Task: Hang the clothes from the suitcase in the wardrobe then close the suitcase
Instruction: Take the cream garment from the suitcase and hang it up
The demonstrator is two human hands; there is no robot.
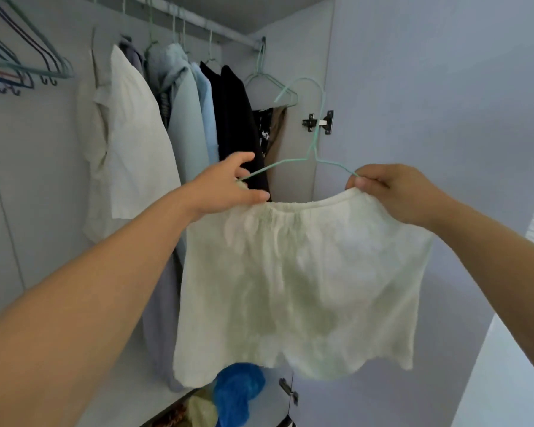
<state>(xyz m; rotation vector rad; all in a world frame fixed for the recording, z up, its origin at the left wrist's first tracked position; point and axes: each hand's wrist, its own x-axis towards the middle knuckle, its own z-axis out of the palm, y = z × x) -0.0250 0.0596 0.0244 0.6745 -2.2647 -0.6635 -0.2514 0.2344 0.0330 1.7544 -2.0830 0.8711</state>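
Note:
A white, short garment with a gathered elastic top (302,282) hangs spread out in front of the open wardrobe. A thin mint-green wire hanger (316,131) runs inside its top edge, hook pointing up. My left hand (228,188) grips the left end of the garment's top edge together with the hanger's arm. My right hand (389,192) pinches the right end of the top edge and the hanger there. The wardrobe rail (198,20) crosses above. The suitcase is out of view.
Several garments hang on the rail: a cream shirt (136,140), pale blue tops (195,118), a black one (235,124). An empty green hanger (269,78) hangs at the rail's right end. Spare hangers (22,63) hang at upper left. The open door (429,118) with its hinge (319,122) stands right. A blue bag (238,389) lies below.

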